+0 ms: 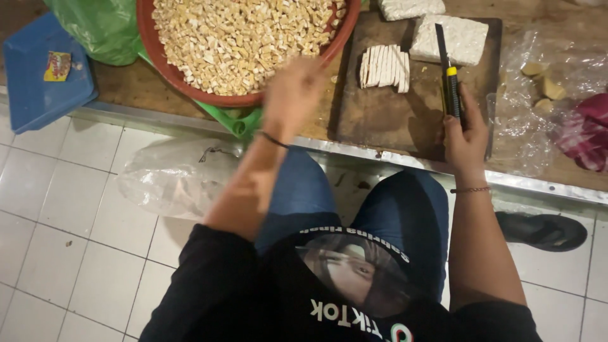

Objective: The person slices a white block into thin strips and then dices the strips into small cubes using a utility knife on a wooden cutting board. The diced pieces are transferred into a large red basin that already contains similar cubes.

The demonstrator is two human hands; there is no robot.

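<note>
Within right hand (465,130) fingers (451,120), knife (448,73)

A yellow-and-black utility knife (448,76) points away across a dark wooden cutting board (380,120), its blade over a pale whole block (459,38). Left of it stands a row of cut slices (384,65); a red bowl (158,50) holds small pale cubes (240,38).

Head view, steeply downward, close

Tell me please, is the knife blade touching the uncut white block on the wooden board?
Cannot tell. In the head view, the knife blade overlaps the uncut white block, but whether it rests on it or hovers above is unclear.
</note>
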